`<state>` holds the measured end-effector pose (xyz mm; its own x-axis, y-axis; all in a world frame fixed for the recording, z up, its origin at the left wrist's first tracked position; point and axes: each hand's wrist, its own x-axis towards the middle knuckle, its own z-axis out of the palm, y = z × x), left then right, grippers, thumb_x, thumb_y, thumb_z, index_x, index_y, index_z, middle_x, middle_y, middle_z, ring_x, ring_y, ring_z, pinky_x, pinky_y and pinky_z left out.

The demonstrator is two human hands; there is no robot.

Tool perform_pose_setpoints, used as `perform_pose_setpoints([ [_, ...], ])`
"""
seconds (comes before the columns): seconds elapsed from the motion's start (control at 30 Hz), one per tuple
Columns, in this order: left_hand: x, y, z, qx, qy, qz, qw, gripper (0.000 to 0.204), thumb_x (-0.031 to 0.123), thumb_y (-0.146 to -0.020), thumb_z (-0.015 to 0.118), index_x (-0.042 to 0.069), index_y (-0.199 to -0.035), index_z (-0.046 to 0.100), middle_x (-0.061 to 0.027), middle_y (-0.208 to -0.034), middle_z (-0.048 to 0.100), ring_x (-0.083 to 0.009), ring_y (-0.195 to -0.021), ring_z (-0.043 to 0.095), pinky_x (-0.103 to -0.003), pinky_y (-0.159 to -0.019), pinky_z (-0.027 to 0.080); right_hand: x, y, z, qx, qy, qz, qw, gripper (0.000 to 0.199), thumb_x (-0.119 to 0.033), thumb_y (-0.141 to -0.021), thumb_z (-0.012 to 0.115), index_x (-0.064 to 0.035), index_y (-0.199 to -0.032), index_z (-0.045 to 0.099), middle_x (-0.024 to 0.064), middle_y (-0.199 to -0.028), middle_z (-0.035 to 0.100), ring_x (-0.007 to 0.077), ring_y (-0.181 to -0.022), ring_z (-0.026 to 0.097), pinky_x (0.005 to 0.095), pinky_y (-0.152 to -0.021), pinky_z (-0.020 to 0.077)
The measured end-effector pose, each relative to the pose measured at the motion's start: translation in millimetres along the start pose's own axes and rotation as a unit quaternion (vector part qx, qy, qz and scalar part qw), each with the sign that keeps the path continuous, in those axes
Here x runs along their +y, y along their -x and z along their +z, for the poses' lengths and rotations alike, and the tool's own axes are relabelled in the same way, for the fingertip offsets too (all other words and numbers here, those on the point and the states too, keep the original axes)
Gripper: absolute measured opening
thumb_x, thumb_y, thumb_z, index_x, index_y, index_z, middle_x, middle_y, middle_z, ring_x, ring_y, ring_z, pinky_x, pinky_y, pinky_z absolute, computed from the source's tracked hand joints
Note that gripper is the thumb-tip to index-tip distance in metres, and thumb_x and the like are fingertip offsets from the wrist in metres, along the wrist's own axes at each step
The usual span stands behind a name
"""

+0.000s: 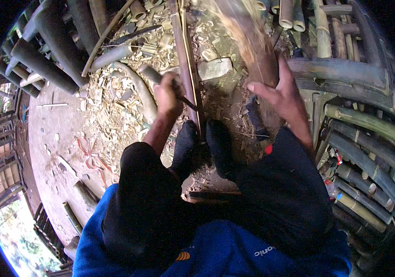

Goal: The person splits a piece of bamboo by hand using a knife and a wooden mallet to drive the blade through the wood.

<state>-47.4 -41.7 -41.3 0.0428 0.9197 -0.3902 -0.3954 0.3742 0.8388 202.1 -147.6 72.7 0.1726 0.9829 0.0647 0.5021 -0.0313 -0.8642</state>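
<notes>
My left hand [167, 96] is closed round a tool with a thick round wooden handle [150, 74]. Its narrow dark end [189, 104] meets a long split pole [188, 60], which looks like bamboo and runs away from between my dark-covered feet [218, 147]. On the right, my right hand [284, 99] grips a broad brown piece of wood [258, 51], thumb across its face and fingers at its right edge. The wood's far end is smeared by motion, so its full shape cannot be made out.
Pale shavings and chips [114, 104] cover the ground, with a flat wood offcut [215, 69] among them. Bamboo lengths [359, 161] are stacked at right, and dark tubes [45, 69] stand at upper left. Orange cord [91, 157] lies at left.
</notes>
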Motion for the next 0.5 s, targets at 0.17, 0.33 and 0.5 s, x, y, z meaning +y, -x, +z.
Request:
perform_pose_setpoints([
  [0.17,-16,-36,-53,-0.074,0.265,-0.139,0.951,0.028,0.032,-0.091,0.050,0.017,-0.068,0.044,0.0083,-0.052,0.027,-0.0076,-0.040,0.022,-0.024,-0.038,0.019,82,61,58,0.031,0.001,0.196,0.980,0.099,-0.024,-0.071,0.078,0.0027,-0.147,0.020,0.0251,-0.139,0.044,0.0326,-0.127,0.046,0.0420,-0.105,0.0374],
  [0.33,-31,-58,-60,-0.026,0.250,-0.175,0.952,0.030,0.035,-0.093,0.049,0.016,-0.069,0.044,0.0079,-0.052,0.029,-0.0068,-0.039,0.024,-0.023,-0.034,0.020,112,80,88,0.067,0.064,0.157,0.983,0.091,-0.012,-0.078,0.070,0.0016,-0.149,0.016,0.0257,-0.147,0.030,0.0363,-0.135,0.035,0.0416,-0.110,0.0311],
  [0.5,-36,-64,-62,-0.034,0.260,-0.179,0.948,0.037,0.033,-0.092,0.051,0.011,-0.062,0.047,0.0055,-0.052,0.032,-0.0077,-0.040,0.025,-0.024,-0.034,0.019,68,-6,114,0.080,0.019,-0.006,0.997,0.034,-0.012,-0.087,0.061,0.0010,-0.117,0.055,0.0198,-0.099,0.059,0.0328,-0.094,0.060,0.0442,-0.084,0.0471],
])
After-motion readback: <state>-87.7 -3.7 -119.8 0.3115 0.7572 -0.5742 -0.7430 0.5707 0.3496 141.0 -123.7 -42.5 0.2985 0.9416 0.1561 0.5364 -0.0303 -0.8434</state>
